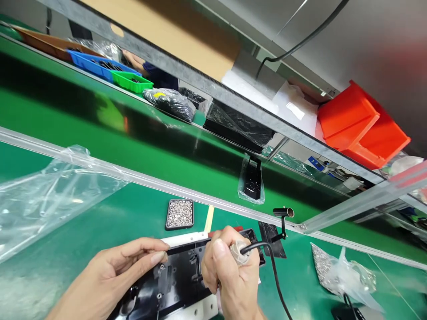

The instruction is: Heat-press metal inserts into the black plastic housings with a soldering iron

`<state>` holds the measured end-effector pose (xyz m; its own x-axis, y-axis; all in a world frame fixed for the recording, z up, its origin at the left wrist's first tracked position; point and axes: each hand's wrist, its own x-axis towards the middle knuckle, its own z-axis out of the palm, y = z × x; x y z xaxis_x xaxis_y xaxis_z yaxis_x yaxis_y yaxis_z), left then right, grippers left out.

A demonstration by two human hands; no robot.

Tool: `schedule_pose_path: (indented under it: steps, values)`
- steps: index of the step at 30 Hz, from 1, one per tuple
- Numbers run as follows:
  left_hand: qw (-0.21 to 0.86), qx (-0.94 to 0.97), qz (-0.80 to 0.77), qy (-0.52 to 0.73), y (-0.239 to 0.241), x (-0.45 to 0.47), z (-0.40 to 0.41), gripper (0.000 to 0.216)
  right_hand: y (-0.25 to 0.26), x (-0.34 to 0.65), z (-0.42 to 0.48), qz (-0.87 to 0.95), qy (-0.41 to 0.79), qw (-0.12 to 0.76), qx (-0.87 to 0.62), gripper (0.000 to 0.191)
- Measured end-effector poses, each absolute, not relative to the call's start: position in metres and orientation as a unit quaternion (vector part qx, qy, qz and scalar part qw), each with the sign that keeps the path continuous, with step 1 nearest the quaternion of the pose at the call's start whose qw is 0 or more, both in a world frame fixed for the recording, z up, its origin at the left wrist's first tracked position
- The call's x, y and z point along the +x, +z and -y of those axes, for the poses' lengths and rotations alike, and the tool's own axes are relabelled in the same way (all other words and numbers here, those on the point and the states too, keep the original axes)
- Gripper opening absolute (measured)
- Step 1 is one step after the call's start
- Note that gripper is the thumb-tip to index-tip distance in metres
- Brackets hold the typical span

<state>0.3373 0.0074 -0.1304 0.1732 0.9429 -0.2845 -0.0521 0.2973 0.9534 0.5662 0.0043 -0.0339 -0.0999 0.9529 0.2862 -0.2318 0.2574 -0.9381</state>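
Note:
A black plastic part [173, 280] with several small holes lies on a white fixture [187, 240] on the green mat at the bottom centre. My left hand [113, 275] rests on its left end, fingers pressed together on the plastic. My right hand [230, 271] is wrapped around a corded screwdriver [237, 254], tip down on the part; its black cable [276, 284] runs off to the lower right.
A small black tray of screws [180, 214] sits just beyond the part. A crumpled clear bag [43, 195] lies left, a bag of screws [336, 271] right. A bagged black piece [252, 180] rides the green belt [83, 106]. Orange bins [360, 124] stand on the shelf.

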Motion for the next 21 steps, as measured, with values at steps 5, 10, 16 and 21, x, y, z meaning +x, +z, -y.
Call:
schedule_pose_path:
  steps: [5, 10, 16, 21]
  values:
    - [0.690, 0.374, -0.495, 0.372, -0.123, 0.332, -0.010, 0.071, -0.036, 0.565, -0.006, 0.546, 0.484, 0.583, -0.358, 0.054]
    - [0.710, 0.363, -0.466, 0.384, -0.123, 0.332, -0.008, 0.065, -0.033, 0.564, -0.007, 0.547, 0.470, 0.585, -0.370, 0.057]
    - [0.700, 0.369, -0.476, 0.383, -0.124, 0.334, -0.011, 0.065, -0.038, 0.564, -0.006, 0.541, 0.484, 0.592, -0.350, 0.053]
    - [0.690, 0.400, -0.477, 0.368, -0.115, 0.335, -0.012, 0.063, -0.042, 0.565, -0.007, 0.551, 0.480, 0.588, -0.347, 0.051]
